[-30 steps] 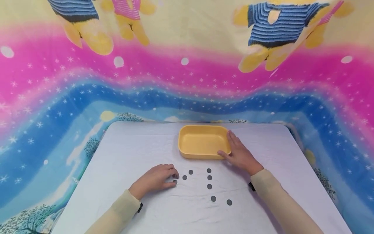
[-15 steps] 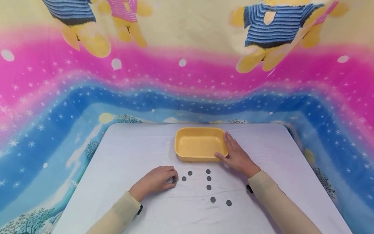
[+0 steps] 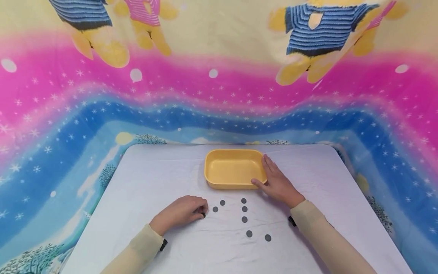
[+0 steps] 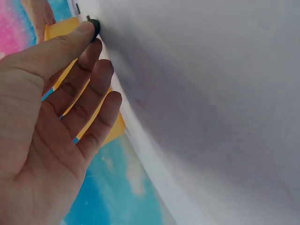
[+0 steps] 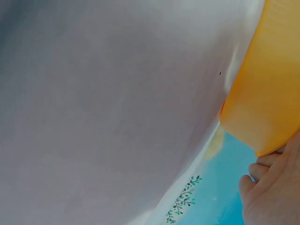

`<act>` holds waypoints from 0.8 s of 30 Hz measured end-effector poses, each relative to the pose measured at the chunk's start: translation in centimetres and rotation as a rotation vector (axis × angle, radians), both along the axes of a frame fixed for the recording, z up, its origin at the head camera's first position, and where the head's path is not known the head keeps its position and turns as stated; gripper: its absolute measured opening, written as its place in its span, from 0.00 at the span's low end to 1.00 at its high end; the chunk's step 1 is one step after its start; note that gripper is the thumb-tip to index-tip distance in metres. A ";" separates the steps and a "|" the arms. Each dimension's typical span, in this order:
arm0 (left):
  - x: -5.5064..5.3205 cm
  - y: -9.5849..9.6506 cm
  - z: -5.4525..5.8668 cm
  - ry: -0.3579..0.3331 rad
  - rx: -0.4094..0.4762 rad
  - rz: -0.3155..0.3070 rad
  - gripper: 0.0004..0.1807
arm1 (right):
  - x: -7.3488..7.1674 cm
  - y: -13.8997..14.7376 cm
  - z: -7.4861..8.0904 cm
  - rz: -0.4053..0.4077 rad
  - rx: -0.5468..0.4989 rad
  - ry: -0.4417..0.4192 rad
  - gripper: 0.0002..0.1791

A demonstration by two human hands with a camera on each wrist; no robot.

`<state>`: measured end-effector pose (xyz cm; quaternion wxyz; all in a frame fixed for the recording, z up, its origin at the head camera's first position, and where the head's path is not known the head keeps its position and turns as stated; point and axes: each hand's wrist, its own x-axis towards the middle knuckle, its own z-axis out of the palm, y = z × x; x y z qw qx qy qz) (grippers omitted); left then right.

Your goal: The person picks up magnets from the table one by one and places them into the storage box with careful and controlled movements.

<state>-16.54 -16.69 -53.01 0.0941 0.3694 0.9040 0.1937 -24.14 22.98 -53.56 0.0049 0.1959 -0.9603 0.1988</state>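
My left hand [image 3: 184, 212] is low over the white table, left of centre. Its thumb and index finger pinch a small dark round disc [image 4: 95, 28], while the other fingers stay loosely bent in the left wrist view. At the back of the table is a yellow rectangular tub [image 3: 234, 186] with nothing visible inside. My right hand [image 3: 281, 185] rests against the tub's right end, fingers straight along the side and thumb at the front rim. Between the hands and nearer lie several more dark discs [image 3: 244, 219], flat and apart from each other.
A white cloth [image 3: 164, 167] with slight creases covers the table. Behind the table and along its sides hangs a colourful printed curtain [image 3: 219, 110]. Two of the loose discs, one of them a dark disc [image 3: 215, 209], lie just right of my left fingertips.
My left thumb and index finger have closed on the disc under them and tilted it up from the cloth. The right hand keeps its place at the tub. The head view has shifted slightly.
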 end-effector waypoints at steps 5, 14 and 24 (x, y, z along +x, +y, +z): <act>-0.5 0.0 0.3 -0.012 0.036 0.020 0.09 | 0.0 0.0 0.0 0.002 -0.007 -0.003 0.62; -2.4 1.2 2.3 0.066 0.083 0.047 0.09 | -0.2 0.1 0.0 -0.003 -0.006 -0.003 0.62; -5.2 3.4 3.5 0.126 0.196 0.094 0.07 | -0.2 0.0 -0.3 -0.003 -0.008 -0.005 0.62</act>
